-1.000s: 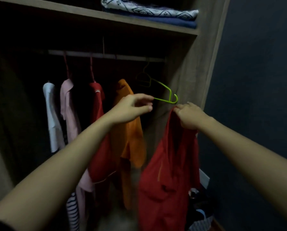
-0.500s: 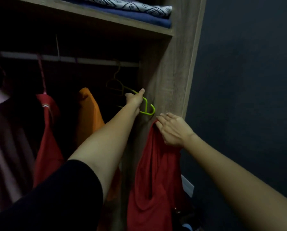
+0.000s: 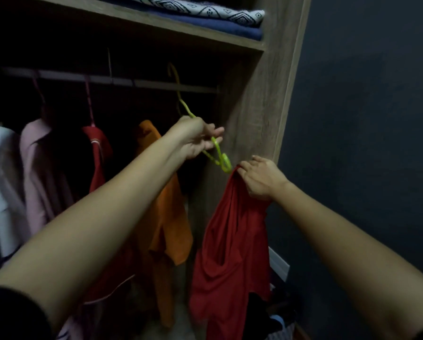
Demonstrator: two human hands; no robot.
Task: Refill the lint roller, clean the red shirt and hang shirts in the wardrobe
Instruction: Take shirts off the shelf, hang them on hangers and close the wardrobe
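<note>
I stand at an open wardrobe. My left hand [image 3: 196,138] grips a lime-green plastic hanger [image 3: 220,157] by its frame; the hanger's hook [image 3: 175,77] reaches up past the wardrobe rail [image 3: 122,81]. My right hand [image 3: 260,179] pinches the top of a red shirt [image 3: 232,244], which hangs limp in front of the wardrobe's wooden side panel [image 3: 259,111]. The hanger's lower end sits right beside the shirt's top edge. No lint roller is in view.
On the rail hang a white shirt [image 3: 2,182], a pink shirt [image 3: 37,168], another red shirt [image 3: 97,155] and an orange shirt [image 3: 167,217]. Folded cloths [image 3: 205,18] lie on the upper shelf. A dark wall [image 3: 365,119] stands at the right; dark items lie on the floor.
My left hand pulled the green hanger down and toward the red shirt. My right hand kept holding the shirt at about the same height. The camera turned back left.
</note>
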